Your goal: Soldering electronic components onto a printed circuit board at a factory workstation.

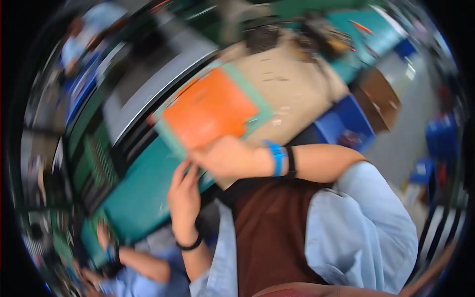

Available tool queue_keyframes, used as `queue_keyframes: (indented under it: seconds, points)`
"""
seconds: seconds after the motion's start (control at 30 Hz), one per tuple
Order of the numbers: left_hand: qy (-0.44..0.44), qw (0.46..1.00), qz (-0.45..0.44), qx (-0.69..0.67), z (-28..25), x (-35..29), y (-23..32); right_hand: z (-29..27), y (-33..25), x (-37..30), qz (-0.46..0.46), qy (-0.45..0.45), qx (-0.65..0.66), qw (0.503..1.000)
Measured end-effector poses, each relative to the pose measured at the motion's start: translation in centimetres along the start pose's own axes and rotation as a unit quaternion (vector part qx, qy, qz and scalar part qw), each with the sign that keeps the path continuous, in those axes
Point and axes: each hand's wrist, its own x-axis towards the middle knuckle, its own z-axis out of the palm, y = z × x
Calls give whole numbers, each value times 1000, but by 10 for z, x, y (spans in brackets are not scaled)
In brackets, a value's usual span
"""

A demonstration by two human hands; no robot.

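Handling, head view | our right hand [225,157] curls at the near edge of the green panel [169,138], left hand [184,198] beside it; pinch unclear | orange sheet [205,110] beyond both, already over panel; what remains, unclear
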Motion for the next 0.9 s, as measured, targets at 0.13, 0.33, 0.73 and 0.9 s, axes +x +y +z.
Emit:
queue_keyframes:
  seconds: [0.13,0.33,0.73,0.9]
  points:
    - [38,999,-5,38,-13,-17,0,-3,-24,12,-1,-29,-6,1000]
    - [11,999,-42,-10,-14,-13,2,-10,-6,8,14,-17,93,995]
    - [111,984,-127,-63,-13,14,-28,-70,113,-50,194,156,12,969]
    - [17,975,-214,-54,-17,39,-9,-66,109,-39,284,58,149,945]
